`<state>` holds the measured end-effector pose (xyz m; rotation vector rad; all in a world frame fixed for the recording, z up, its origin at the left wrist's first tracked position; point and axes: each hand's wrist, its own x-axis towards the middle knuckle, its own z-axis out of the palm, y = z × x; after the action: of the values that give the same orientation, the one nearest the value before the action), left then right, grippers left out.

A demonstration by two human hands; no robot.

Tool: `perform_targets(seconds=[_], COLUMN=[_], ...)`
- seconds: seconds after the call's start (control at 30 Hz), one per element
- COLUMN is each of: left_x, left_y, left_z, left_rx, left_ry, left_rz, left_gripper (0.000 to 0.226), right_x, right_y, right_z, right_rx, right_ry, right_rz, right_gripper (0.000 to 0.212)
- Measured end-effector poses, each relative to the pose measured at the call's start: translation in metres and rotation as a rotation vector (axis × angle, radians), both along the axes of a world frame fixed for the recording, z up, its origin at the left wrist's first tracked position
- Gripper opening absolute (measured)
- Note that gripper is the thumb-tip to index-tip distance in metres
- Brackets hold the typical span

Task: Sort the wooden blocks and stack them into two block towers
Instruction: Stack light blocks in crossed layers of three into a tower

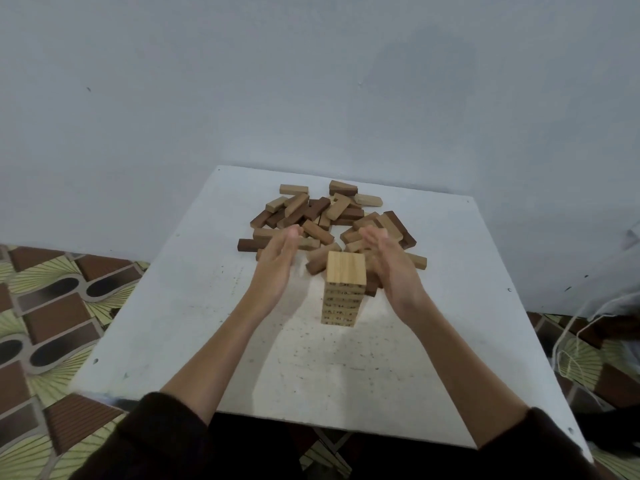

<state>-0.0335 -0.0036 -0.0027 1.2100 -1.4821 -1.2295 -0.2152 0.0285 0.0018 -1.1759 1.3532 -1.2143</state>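
A tower of light wooden blocks (345, 292), several layers high, stands on the white table (194, 306) near its middle. Behind it lies a loose heap of light and dark wooden blocks (325, 220). My left hand (277, 268) hovers to the left of the tower with straight fingers, palm facing right, holding nothing. My right hand (391, 268) is on the tower's right side, palm facing left, fingers straight, a small gap from the tower. Both hands' fingertips reach over the front of the heap.
The table stands against a pale grey wall (311, 98). Patterned floor (52, 306) shows on the left. A white cord (571, 341) hangs off to the right. The table's front edge is close to my body.
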Motion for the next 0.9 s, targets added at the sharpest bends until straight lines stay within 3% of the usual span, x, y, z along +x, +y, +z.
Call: perform_targets(seconds=[0.13, 0.33, 0.5, 0.67, 0.8, 0.9], left_x=[0.006, -0.009, -0.021, -0.013, -0.013, -0.021], left_y=[-0.058, -0.124, -0.154, -0.157, -0.157, -0.161], left_z=[-0.020, -0.029, -0.028, -0.033, -0.033, -0.030], left_rx=[-0.192, -0.398, -0.526, -0.518, -0.505, -0.509], left_ry=[-0.328, -0.671, -0.912, -0.991, -0.971, -0.944], left_rz=[0.061, -0.170, -0.337, -0.307, -0.248, -0.151], left_gripper=[0.024, 0.030, 0.046, 0.045, 0.023, 0.024], right_x=[-0.012, -0.010, -0.011, -0.024, -0.026, -0.024], right_y=[-0.057, -0.129, -0.163, -0.164, -0.164, -0.179], right_z=[0.002, -0.008, -0.019, -0.024, -0.010, -0.003], right_rx=[-0.029, -0.126, -0.231, -0.271, -0.259, -0.245], right_ry=[0.434, 0.899, 1.107, 1.316, 1.333, 1.267], right_rz=[-0.023, 0.234, 0.381, 0.440, 0.420, 0.311], right_gripper=[0.026, 0.030, 0.040, 0.028, 0.027, 0.027])
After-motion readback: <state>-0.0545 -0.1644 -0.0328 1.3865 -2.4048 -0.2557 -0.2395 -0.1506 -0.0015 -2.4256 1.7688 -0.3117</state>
